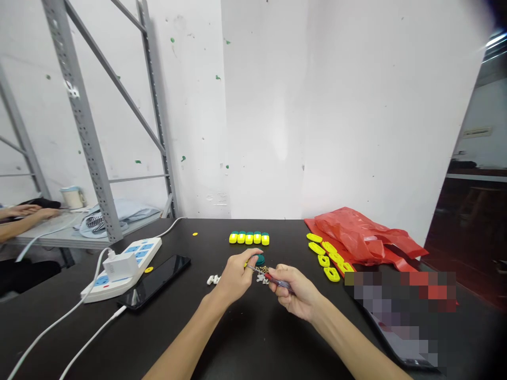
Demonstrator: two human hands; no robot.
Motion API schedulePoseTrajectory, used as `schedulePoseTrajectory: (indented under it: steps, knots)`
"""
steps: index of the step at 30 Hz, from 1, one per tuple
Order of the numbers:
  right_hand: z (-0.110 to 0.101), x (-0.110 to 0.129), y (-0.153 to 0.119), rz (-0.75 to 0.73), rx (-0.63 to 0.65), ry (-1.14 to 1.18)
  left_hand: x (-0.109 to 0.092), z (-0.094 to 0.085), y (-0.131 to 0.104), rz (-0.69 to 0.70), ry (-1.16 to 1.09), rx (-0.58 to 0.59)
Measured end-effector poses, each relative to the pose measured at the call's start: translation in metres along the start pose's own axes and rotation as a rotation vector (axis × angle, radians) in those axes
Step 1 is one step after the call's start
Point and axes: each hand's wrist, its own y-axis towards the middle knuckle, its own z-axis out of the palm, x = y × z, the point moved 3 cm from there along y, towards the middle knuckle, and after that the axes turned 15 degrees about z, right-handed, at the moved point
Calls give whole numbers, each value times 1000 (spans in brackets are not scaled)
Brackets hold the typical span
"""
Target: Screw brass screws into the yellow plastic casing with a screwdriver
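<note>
The left hand (234, 275) was raised just above the table (253, 332), its grip pinching a small yellow piece (246, 264) between thumb and fingers, though most of that piece was hidden. The right hand (296, 292) had its grip closed around a screwdriver (282, 283) — red toward the front of the handle, see-through purplish behind — and the shaft pointed left to the left hand's fingertips. Whether the tip touched the yellow piece could not be told.

Just beyond the fingers sat a dark green cap (260, 259), and beside it, between the hands, lay loose brass-coloured screws (262, 269) and small white fittings (261, 278). Larger white clips (213, 279) rested to the left of the left hand.

Farther back, five yellow-and-green cases (249, 238) stood side by side in a row. To the right, yellow frames (331, 274) were spread in front of and partly on a crumpled red plastic bag (352, 232). On the left side lay a black smartphone (156, 279) with a white cable plugged in, next to a white power strip (152, 248) carrying a charger (121, 265). Beyond a metal rack (89, 132) — well apart — another person's hands (27, 211) rested over a second table (51, 232).
</note>
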Motion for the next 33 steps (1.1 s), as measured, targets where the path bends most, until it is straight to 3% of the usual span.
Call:
schedulePoseTrajectory:
  steps: [4,6,11,13,15,17,20,26,29,33]
  knots:
    - [0,6,-6,-157,-16,-126,0,3,0,-77,-30,-12]
    - [-1,10,-7,-291,-99,-236,1,4,0,-115,-36,-12]
    - [2,13,-18,-750,-464,-786,7,5,-2,-170,-92,29]
    - [7,10,-23,-924,-506,-1012,7,4,-2,-173,-127,38]
    - [10,7,-25,-988,-493,-1126,6,3,-2,-174,-140,46]
    - [10,6,-24,-969,-489,-1112,4,3,-1,-169,-132,59]
    - [6,6,-17,-826,-446,-893,2,3,-1,-143,-97,62]
    - [3,-2,2,-245,-123,-246,3,-1,-2,-49,-17,43]
    - [3,-4,3,-16,-22,-42,0,-2,-2,11,-8,22]
    - [-1,-1,-2,9,-23,-64,-4,0,-2,5,-21,14]
